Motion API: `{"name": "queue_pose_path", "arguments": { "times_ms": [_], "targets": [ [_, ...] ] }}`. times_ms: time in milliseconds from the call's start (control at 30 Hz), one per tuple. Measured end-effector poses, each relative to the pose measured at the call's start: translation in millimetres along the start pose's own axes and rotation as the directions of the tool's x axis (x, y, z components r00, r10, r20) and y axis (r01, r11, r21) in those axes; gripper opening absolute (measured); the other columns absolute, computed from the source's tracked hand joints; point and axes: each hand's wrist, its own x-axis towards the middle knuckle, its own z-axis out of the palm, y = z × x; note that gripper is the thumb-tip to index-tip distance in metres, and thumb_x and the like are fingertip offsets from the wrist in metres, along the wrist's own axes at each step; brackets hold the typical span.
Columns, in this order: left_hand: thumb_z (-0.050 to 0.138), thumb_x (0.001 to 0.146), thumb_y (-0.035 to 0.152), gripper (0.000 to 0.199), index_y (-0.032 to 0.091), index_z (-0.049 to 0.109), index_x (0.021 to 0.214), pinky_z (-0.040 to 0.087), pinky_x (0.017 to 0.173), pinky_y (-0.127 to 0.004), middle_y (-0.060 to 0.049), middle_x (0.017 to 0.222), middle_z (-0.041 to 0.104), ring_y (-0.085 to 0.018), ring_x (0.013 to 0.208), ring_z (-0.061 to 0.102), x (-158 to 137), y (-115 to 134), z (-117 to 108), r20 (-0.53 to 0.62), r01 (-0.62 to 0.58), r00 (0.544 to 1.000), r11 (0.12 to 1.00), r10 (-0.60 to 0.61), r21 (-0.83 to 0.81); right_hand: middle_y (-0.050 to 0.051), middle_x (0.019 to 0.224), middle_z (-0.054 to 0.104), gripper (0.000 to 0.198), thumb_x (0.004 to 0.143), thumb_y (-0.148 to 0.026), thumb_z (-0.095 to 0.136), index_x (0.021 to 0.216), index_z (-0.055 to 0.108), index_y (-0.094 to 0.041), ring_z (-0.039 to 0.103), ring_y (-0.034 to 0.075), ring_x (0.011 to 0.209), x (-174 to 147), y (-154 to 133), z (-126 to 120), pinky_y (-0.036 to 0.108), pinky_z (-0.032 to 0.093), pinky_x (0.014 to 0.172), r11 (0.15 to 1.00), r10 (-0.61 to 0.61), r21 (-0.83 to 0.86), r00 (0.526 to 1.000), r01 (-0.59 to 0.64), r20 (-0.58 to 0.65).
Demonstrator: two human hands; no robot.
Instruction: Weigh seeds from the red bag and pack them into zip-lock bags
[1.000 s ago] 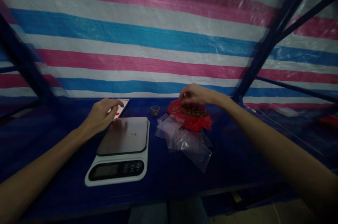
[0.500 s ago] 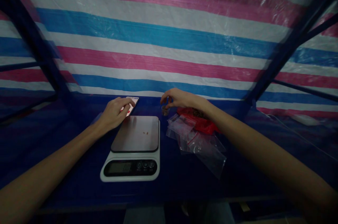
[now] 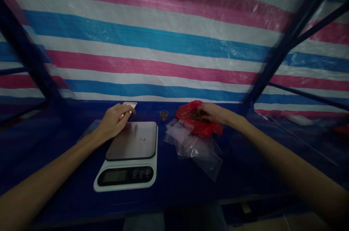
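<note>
A person's right hand (image 3: 214,112) reaches into brown pieces (image 3: 198,115) in a red bag (image 3: 187,111) on a blue worktop (image 3: 185,187), its grip impossible to tell; the left hand (image 3: 116,117), loosely open, bends over a phone (image 3: 132,104) behind a scale (image 3: 124,145). A small clear cup (image 3: 163,115) stands between phone and bag.

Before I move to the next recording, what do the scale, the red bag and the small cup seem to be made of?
Scale: the plate looks like brushed metal, given its grey, softly reflective surface; the white body is probably smooth molded plastic.
Red bag: thin plastic film, judging by its crinkles and sheen.
Small cup: likely clear plastic, since its contents show through; glass can't be excluded.
</note>
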Motion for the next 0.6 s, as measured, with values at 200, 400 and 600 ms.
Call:
{"name": "queue_pose_path", "arguments": {
  "times_ms": [200, 400, 600],
  "targets": [
    [0.039, 0.089, 0.025, 0.031, 0.019, 0.069, 0.084, 0.048, 0.078, -0.034, -0.005, 0.087, 0.074, -0.021, 0.081, 0.065, -0.5, -10.5, -5.6, -0.154, 0.045, 0.987, 0.999, -0.042, 0.015, 0.010, 0.088, 0.075, 0.017, 0.083, -0.015, 0.068, 0.097, 0.077, -0.013, 0.066, 0.020, 0.076, 1.6, 1.8, -25.7, 0.028, 0.046, 0.069, 0.996, 0.054, 0.076, 0.993, -0.046, -0.107],
    [0.038, 0.091, 0.026, 0.031, 0.020, 0.068, 0.085, 0.048, 0.080, -0.035, -0.005, 0.087, 0.074, -0.021, 0.082, 0.065, 1.5, -6.1, -4.9, -0.157, 0.053, 0.986, 0.999, -0.051, 0.011, 0.010, 0.101, 0.077, 0.020, 0.086, -0.019, 0.067, 0.103, 0.077, -0.013, 0.067, 0.019, 0.085, 29.6, -61.4, -54.5, 0.030, 0.050, 0.078, 0.953, -0.124, 0.241, 0.961, 0.185, -0.248],
    [0.038, 0.089, 0.026, 0.031, 0.020, 0.067, 0.082, 0.047, 0.080, -0.035, -0.005, 0.086, 0.074, -0.021, 0.083, 0.065, 0.9, -5.3, -6.4, -0.171, 0.047, 0.984, 0.999, -0.048, -0.006, 0.008, 0.090, 0.076, 0.019, 0.080, -0.010, 0.072, 0.098, 0.078, -0.012, 0.065, 0.017, 0.078, 93.6, -99.6, -32.5, 0.027, 0.046, 0.070, 0.949, -0.269, 0.126, 0.952, 0.287, -0.143]
  ]
}}
